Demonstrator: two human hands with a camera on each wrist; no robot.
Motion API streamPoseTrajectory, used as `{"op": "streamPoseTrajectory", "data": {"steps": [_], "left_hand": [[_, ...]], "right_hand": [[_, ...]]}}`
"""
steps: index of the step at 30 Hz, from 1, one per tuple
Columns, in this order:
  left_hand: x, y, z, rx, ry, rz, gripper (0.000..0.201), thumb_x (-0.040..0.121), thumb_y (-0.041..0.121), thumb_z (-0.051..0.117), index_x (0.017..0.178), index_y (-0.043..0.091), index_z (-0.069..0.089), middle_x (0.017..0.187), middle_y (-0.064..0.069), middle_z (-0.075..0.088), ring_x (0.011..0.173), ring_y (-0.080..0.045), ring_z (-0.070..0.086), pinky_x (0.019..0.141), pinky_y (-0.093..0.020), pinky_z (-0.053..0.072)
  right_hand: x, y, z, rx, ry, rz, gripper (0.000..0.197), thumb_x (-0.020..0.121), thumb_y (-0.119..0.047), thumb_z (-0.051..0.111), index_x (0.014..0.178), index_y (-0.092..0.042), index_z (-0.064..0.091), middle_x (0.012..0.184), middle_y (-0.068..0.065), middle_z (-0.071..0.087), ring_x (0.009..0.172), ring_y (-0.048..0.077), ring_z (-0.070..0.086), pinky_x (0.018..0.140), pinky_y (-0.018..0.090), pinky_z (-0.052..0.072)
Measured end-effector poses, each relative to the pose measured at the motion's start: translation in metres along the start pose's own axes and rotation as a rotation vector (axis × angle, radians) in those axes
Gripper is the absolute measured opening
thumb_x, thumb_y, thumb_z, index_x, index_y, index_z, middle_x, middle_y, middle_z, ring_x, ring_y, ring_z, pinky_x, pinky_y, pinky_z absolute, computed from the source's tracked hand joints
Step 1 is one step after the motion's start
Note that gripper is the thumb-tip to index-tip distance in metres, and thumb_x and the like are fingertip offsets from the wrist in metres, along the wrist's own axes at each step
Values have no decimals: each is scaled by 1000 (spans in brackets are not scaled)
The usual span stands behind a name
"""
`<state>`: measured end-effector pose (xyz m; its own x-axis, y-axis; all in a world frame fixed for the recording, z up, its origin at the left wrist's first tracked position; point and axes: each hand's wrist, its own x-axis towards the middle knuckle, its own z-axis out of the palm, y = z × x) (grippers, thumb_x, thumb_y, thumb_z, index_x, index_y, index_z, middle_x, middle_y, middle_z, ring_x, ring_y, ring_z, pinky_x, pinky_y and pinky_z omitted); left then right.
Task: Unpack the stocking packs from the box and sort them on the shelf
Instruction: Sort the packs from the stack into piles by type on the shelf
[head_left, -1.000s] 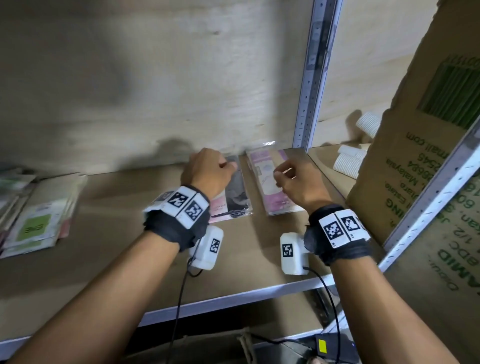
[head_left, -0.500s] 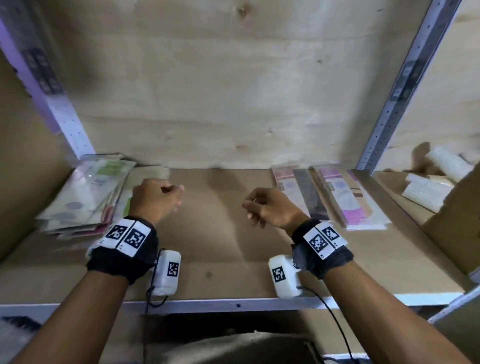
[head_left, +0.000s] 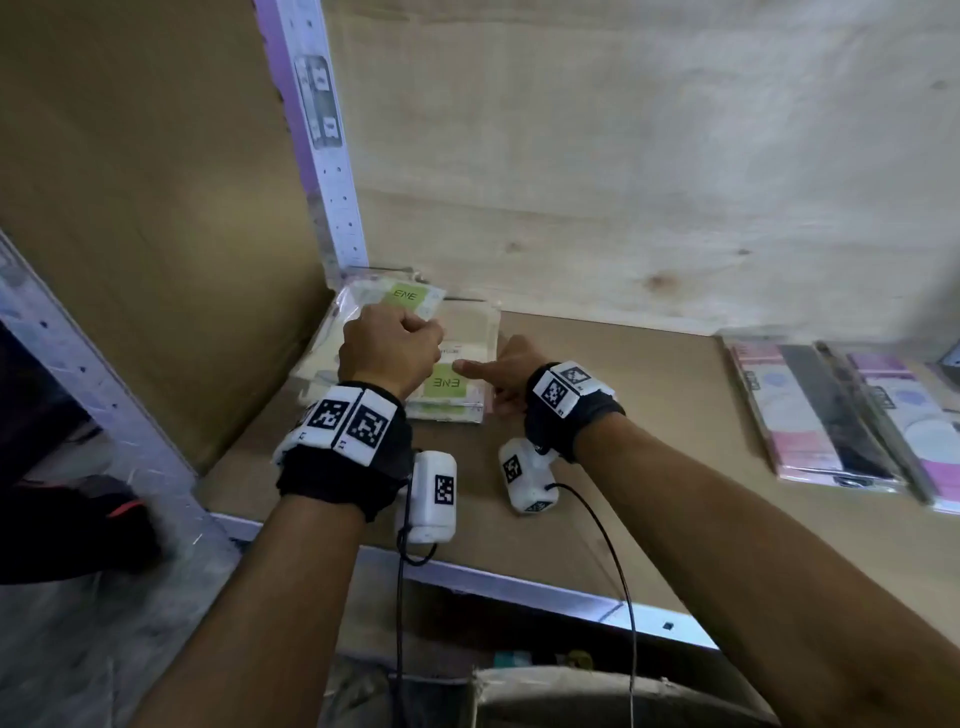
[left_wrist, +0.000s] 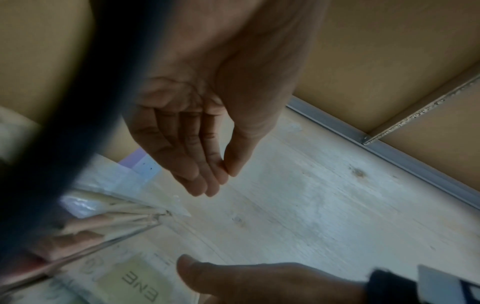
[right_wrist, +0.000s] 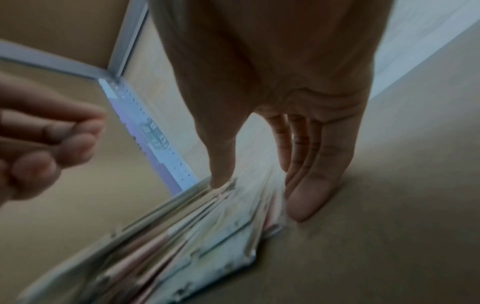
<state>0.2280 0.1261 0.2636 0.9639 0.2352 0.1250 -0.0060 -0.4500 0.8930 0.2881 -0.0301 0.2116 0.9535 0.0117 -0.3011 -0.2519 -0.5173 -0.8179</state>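
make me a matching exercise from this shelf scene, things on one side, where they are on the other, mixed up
Things:
1. green-label packs
2. pink packs
3. left hand
4. right hand

Places:
a. right end of the shelf
b. thumb on top of the green-label stack, fingers at its side
c. back left corner of the shelf
d. above the green-label stack, holding nothing

Pairs: 1-c, 2-a, 3-d, 4-b
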Motion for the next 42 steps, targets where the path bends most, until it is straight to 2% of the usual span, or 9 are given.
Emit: {"op": "streamPoseTrajectory", "data": {"steps": [7,11,14,20,25,29,35,39,42], "left_hand": [[-1,-6,-1,21,-16,-39,28,84,29,68,61,13,70,66,-4,74,67,-27,73,81,-47,61],[-2,-8,0,59,-34,-44,23,84,26,68,65,15,71,66,-1,75,62,-21,72,83,-45,61],[-5,-8,3,150,-110,-11,12,84,10,65,85,16,75,88,-7,76,82,-26,73,85,-42,60],[-30,7,30,513,-367,231,63,81,-1,66,139,22,55,136,-15,50,123,-30,50,103,-36,43],[-62,34,57,475,-292,486,32,85,29,75,117,30,70,131,-5,56,131,-25,42,111,-40,33],[-85,59,72,370,-225,676,16,91,39,67,96,26,74,91,3,63,92,-21,58,76,-34,43],[-103,73,100,229,-189,753,16,93,35,66,96,23,75,86,3,66,78,-20,61,71,-36,49],[-102,77,115,74,-144,766,16,93,30,66,91,17,75,81,-2,66,74,-22,61,70,-34,48],[-100,78,128,-150,-166,644,14,92,27,67,90,15,74,83,-3,72,76,-21,64,70,-31,50]], "right_hand": [[7,1,1,-108,12,-6,62,64,-28,92,111,0,64,103,19,71,96,40,70,83,54,58],[-9,10,-18,-180,1,-1,38,76,-23,84,97,-2,61,85,12,63,71,28,60,66,37,54],[-30,23,-39,-125,-2,-63,25,86,-17,75,99,-6,56,84,9,59,63,19,50,51,28,38],[-94,50,-90,370,22,-110,35,91,-4,66,123,-4,53,100,17,64,66,20,57,53,26,39],[-136,68,-137,571,31,-158,19,95,-11,60,114,-8,62,80,11,70,60,15,62,55,23,39],[-154,88,-170,709,27,-149,22,97,-29,57,108,-10,63,83,9,74,66,17,67,59,25,40],[-168,118,-191,877,59,-177,57,93,-59,52,114,-7,57,86,11,73,70,20,67,62,29,39],[-172,122,-197,906,50,-287,46,92,-60,54,79,-19,71,76,4,65,66,17,57,60,27,39],[-172,125,-199,709,112,-390,27,83,-45,74,88,-19,71,69,-1,47,63,15,41,58,27,33]]}}
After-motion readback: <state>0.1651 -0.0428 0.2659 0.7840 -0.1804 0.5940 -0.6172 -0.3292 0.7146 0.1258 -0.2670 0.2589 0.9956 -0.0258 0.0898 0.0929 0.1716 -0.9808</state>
